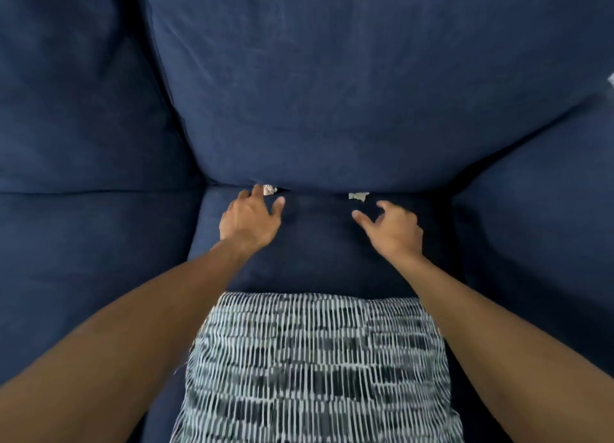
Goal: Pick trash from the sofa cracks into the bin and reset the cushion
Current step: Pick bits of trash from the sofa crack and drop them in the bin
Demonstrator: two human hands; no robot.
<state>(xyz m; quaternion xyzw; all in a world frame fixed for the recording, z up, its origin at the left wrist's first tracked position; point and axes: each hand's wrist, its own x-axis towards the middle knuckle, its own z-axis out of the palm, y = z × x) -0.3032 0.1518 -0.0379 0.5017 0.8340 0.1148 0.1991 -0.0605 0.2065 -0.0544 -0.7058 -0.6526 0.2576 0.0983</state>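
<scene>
A dark blue sofa fills the view. In the crack between its middle seat cushion (319,243) and back cushion (332,94) sit two bits of trash: a small crumpled pale scrap (269,189) on the left and a flat greyish scrap (358,196) on the right. My left hand (251,220) lies open on the seat, its fingertips touching the crack right beside the crumpled scrap. My right hand (392,231) hovers open just below and right of the flat scrap, fingers curled, holding nothing. A black-and-white patterned throw cushion (315,369) lies on the seat's front, between my forearms.
Blue seat cushions (93,260) flank the middle one on both sides, with back cushions (73,94) above them. A pale sliver of something (610,79) shows at the right edge. No bin is in view.
</scene>
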